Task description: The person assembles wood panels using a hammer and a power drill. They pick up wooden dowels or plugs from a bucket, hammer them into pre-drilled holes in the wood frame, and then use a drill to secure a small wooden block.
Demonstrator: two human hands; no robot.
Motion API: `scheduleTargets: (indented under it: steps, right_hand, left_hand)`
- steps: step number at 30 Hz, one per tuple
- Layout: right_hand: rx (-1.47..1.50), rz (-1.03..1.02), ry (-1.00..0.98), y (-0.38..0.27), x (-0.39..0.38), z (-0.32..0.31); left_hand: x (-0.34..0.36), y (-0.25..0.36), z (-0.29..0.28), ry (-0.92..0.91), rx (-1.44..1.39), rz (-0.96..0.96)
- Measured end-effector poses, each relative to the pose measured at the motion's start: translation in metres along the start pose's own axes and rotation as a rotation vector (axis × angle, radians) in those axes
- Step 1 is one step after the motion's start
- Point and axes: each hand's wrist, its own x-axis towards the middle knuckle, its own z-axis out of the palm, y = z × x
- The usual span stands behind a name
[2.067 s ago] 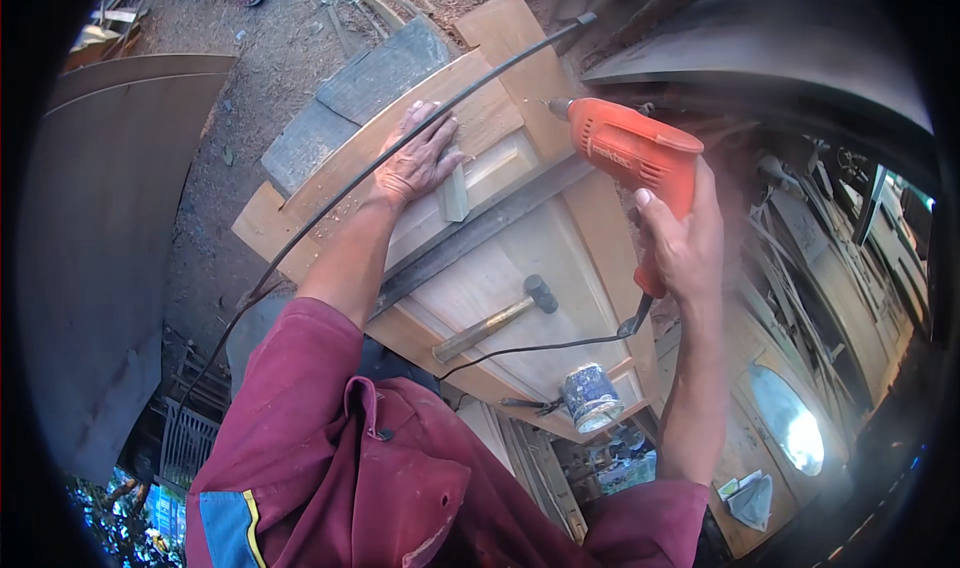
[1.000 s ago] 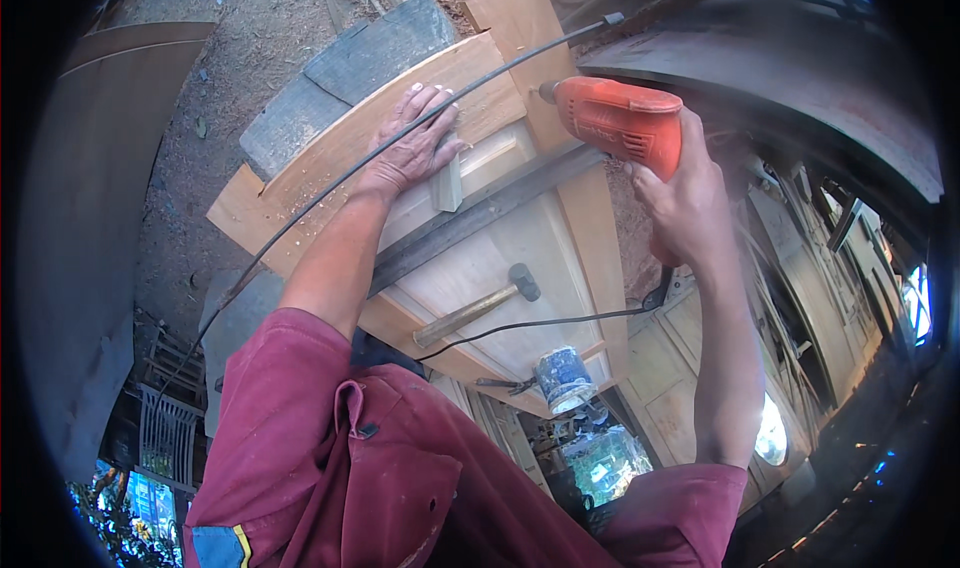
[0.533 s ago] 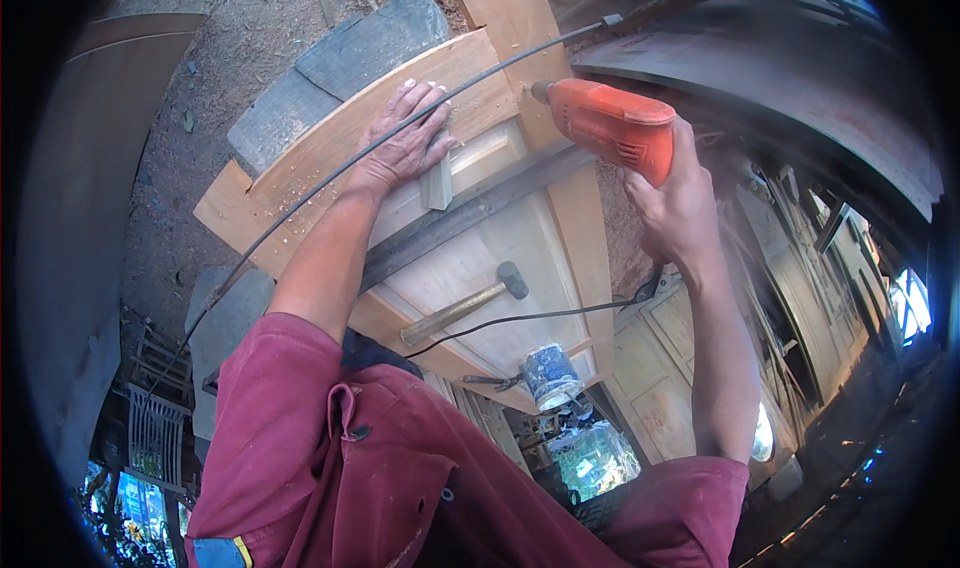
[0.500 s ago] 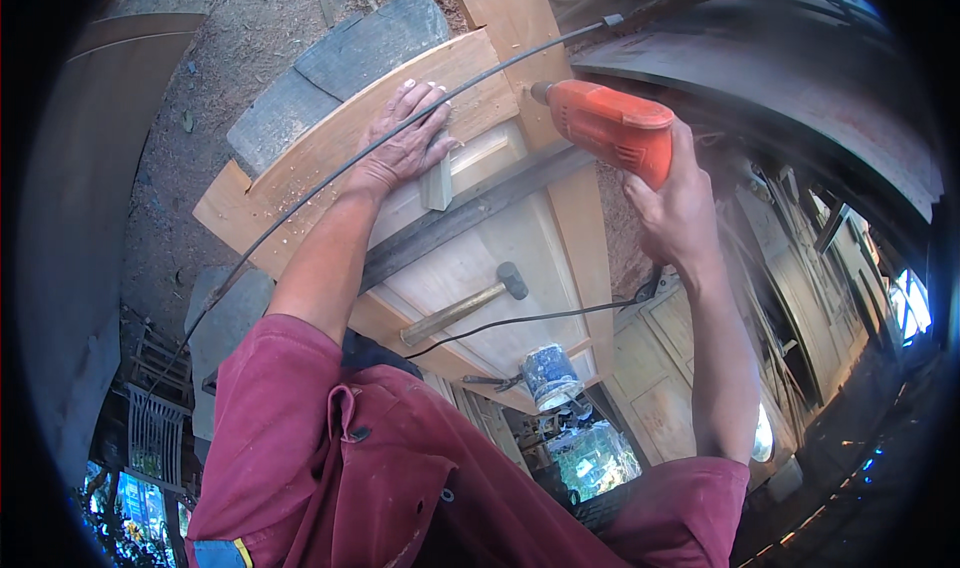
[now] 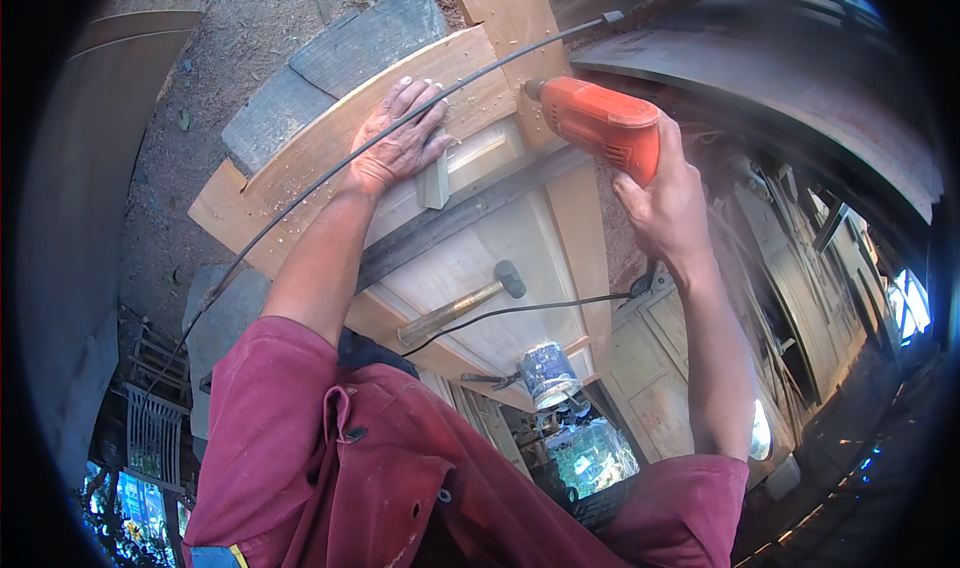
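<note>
My right hand grips an orange power drill by its handle, fingers wrapped round it. The drill's chuck meets the right edge of a wooden door panel, close to the corner joint; its bit cannot be made out. On the door's top rail lies my left hand, open and flat with its fingers stretched out. Its thumb reaches a small wood block beside the rail. A dark bar crosses the door below. Wood shavings dot the rail around my left hand.
A hammer and a blue-white tin rest on the door. One black cable runs across above my left hand; another trails over the panel. Grey boards lie beyond the rail. Stacked timber stands at right.
The drill and my right hand have shifted very slightly left, along with the whole view. Both hands keep the same hold and place on the work.
</note>
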Motion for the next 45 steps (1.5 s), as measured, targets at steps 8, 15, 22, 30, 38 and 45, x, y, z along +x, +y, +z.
scheduleTargets:
  steps: [8,15,22,30,38,45]
  right_hand:
    - [-0.012,-0.014,0.001,0.006,0.006,0.004]
    - [-0.048,-0.075,0.014,0.011,0.01,0.008]
    - [-0.051,-0.066,-0.039,0.016,0.011,0.012]
    - [0.0,-0.055,0.004,-0.005,-0.011,-0.014]
    - [0.281,0.131,0.232,-0.041,-0.062,-0.061]
    - [0.516,0.103,0.383,-0.069,-0.095,-0.087]
  left_hand:
    - [0.001,-0.001,0.001,0.01,-0.003,0.0]
    - [0.001,0.0,0.0,0.016,0.003,-0.007]
    - [-0.005,0.002,-0.002,0.056,-0.033,0.002]
    - [0.002,-0.002,0.001,0.076,0.011,0.031]
    - [-0.01,0.014,-0.01,0.018,-0.149,-0.078]
    - [-0.067,0.037,-0.143,0.509,-0.175,-0.222]
